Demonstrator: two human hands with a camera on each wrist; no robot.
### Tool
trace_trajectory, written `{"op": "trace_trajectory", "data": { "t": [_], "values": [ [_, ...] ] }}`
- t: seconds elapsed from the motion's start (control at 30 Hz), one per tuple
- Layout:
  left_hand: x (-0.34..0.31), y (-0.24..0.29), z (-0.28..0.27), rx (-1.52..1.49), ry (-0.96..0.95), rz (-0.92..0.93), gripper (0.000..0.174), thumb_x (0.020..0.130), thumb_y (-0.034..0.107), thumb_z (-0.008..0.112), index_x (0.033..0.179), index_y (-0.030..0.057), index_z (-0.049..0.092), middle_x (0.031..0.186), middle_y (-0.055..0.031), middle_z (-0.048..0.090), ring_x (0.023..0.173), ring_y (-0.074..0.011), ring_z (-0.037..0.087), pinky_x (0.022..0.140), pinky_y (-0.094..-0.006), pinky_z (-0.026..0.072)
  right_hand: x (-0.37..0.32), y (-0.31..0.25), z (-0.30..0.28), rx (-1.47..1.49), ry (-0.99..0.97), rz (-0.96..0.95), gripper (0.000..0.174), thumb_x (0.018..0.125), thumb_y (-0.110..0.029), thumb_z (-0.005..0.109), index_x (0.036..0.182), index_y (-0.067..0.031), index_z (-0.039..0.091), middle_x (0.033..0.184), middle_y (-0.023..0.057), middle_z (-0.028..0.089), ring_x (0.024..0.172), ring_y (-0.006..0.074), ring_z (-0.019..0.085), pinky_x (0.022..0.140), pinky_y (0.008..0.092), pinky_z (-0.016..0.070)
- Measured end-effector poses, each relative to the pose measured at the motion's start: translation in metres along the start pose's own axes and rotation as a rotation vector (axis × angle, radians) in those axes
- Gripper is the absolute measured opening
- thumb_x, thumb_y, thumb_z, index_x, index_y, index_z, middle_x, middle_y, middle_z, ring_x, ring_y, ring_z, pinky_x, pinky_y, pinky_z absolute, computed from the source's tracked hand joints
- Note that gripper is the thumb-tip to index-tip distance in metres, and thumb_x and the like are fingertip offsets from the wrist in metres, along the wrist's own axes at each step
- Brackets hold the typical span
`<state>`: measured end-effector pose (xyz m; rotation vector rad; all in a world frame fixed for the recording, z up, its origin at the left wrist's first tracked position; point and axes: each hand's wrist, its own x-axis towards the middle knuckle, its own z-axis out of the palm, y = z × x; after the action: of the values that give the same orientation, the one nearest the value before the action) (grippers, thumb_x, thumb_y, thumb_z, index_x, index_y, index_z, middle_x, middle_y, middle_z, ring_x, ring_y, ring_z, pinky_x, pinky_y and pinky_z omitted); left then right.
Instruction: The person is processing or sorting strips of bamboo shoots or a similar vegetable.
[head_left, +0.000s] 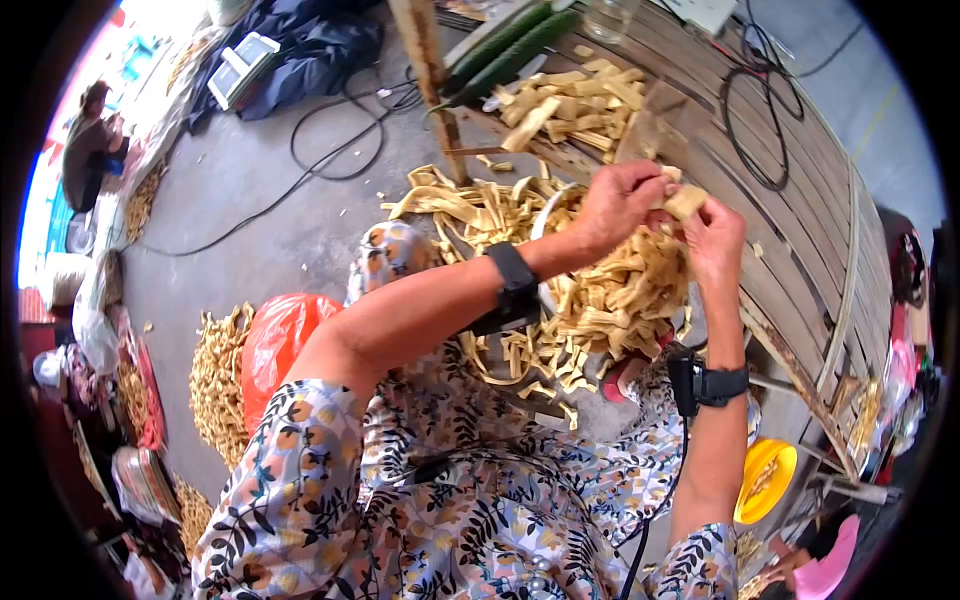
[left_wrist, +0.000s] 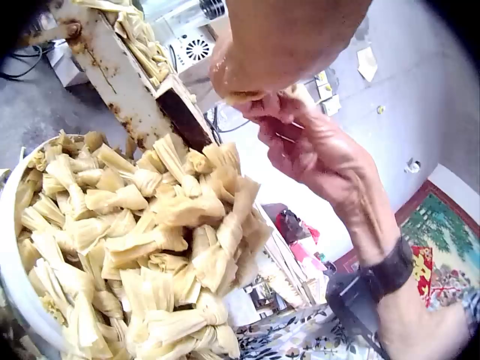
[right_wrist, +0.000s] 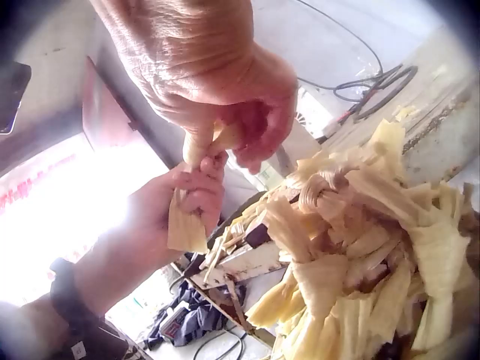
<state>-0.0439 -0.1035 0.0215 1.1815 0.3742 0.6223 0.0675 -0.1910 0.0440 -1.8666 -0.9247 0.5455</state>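
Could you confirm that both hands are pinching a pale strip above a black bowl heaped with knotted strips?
Not quite: the bowl is white, not black, as the left wrist view shows. The rest holds: the left hand and the right hand pinch a pale strip above its heap of knotted strips.

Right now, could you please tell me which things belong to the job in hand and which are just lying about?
In hand: left hand, right hand, the strip both pinch, basin of knotted strips, cut strips on the bench.
Lying about: cucumbers, cables, red bag, yellow bowl.
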Motion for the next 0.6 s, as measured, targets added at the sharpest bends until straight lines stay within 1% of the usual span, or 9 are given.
{"op": "trace_trajectory", "data": {
  "t": [0.03, 0.1, 0.2, 0.3, 0.33, 0.47, 0.5, 0.57, 0.6],
  "values": [
    [0.002, -0.002, -0.004, 0.004, -0.054, 0.004, 0.024, 0.090, 0.017, 0.045, 0.099, -0.0017, 0.057, 0.078, -0.0073, 0.061, 0.062, -0.0087, 0.056, 0.055, -0.0208, 0.0496, 0.001, 0.001, -0.001, 0.012, 0.001, -0.046, 0.013, 0.078, -0.007, 0.062, 0.088, 0.0009, 0.064, 0.069, -0.0017, 0.060, 0.062, 0.0048, 0.050, 0.057, 0.0211, 0.0426],
    [0.004, -0.001, -0.011, 0.055, -0.176, -0.060, 0.027, 0.092, 0.021, 0.042, 0.102, 0.0006, 0.057, 0.079, -0.0066, 0.062, 0.062, -0.0079, 0.057, 0.057, -0.0218, 0.0510, 0.000, -0.001, -0.003, 0.211, -0.088, 0.071, 0.011, 0.077, -0.006, 0.062, 0.085, 0.0015, 0.064, 0.067, -0.0017, 0.060, 0.059, 0.0057, 0.050, 0.056, 0.0212, 0.0426],
    [-0.001, 0.018, -0.010, 0.271, -0.246, -0.135, 0.037, 0.091, 0.034, 0.044, 0.097, 0.0002, 0.057, 0.073, -0.0051, 0.060, 0.061, -0.0075, 0.054, 0.053, -0.0210, 0.0454, -0.001, 0.000, -0.005, 0.025, -0.075, -0.061, 0.009, 0.073, -0.002, 0.063, 0.081, 0.0001, 0.065, 0.070, 0.0015, 0.062, 0.060, 0.0106, 0.055, 0.057, 0.0234, 0.0436],
    [0.002, 0.004, -0.009, 0.743, -0.238, 0.103, 0.039, 0.088, 0.037, 0.047, 0.090, -0.0006, 0.057, 0.067, -0.0056, 0.057, 0.056, -0.0095, 0.050, 0.048, -0.0228, 0.0414, 0.001, 0.020, 0.007, -0.104, 0.098, -0.375, 0.013, 0.067, 0.001, 0.063, 0.080, -0.0019, 0.065, 0.080, 0.0054, 0.064, 0.069, 0.0172, 0.058, 0.063, 0.0266, 0.0449],
    [0.001, 0.004, -0.007, 0.933, -0.195, 0.275, 0.035, 0.088, 0.033, 0.049, 0.083, -0.0012, 0.055, 0.061, -0.0061, 0.053, 0.051, -0.0115, 0.047, 0.044, -0.0261, 0.0392, -0.002, 0.019, 0.008, -0.283, 0.152, -0.364, 0.014, 0.065, 0.001, 0.063, 0.079, -0.0032, 0.065, 0.093, 0.0065, 0.062, 0.079, 0.0221, 0.057, 0.070, 0.0289, 0.0447],
    [0.005, -0.007, -0.012, 0.806, -0.074, 0.314, 0.026, 0.087, 0.022, 0.048, 0.081, -0.0017, 0.055, 0.057, -0.0041, 0.046, 0.050, -0.0102, 0.044, 0.043, -0.0270, 0.0371, -0.006, 0.013, 0.010, -0.242, 0.162, -0.528, 0.012, 0.067, -0.001, 0.064, 0.080, -0.0014, 0.065, 0.099, 0.0053, 0.061, 0.085, 0.0187, 0.055, 0.073, 0.0281, 0.0445],
    [0.005, -0.006, -0.012, 0.648, -0.034, 0.225, 0.022, 0.087, 0.021, 0.048, 0.083, 0.0002, 0.055, 0.056, -0.0001, 0.044, 0.048, -0.0080, 0.040, 0.043, -0.0238, 0.0347, -0.005, 0.011, 0.008, -0.092, 0.167, -0.506, 0.012, 0.068, -0.001, 0.064, 0.080, -0.0004, 0.065, 0.099, 0.0057, 0.060, 0.086, 0.0172, 0.054, 0.073, 0.0275, 0.0445],
    [0.006, -0.005, -0.006, 0.164, 0.025, -0.133, 0.023, 0.088, 0.023, 0.049, 0.087, 0.0013, 0.056, 0.056, 0.0047, 0.040, 0.047, -0.0048, 0.033, 0.042, -0.0206, 0.0289, -0.003, 0.005, 0.004, 0.208, 0.176, -0.457, 0.011, 0.070, -0.001, 0.064, 0.081, 0.0016, 0.064, 0.099, 0.0065, 0.060, 0.088, 0.0144, 0.054, 0.074, 0.0264, 0.0445],
    [0.005, 0.000, -0.005, 0.094, -0.020, -0.194, 0.023, 0.088, 0.024, 0.050, 0.088, 0.0011, 0.056, 0.057, 0.0056, 0.038, 0.047, -0.0041, 0.031, 0.042, -0.0201, 0.0269, -0.002, 0.006, 0.003, 0.393, 0.179, -0.377, 0.009, 0.073, -0.001, 0.064, 0.081, 0.0045, 0.064, 0.100, 0.0066, 0.059, 0.086, 0.0109, 0.054, 0.073, 0.0235, 0.0451]
  ]
}}
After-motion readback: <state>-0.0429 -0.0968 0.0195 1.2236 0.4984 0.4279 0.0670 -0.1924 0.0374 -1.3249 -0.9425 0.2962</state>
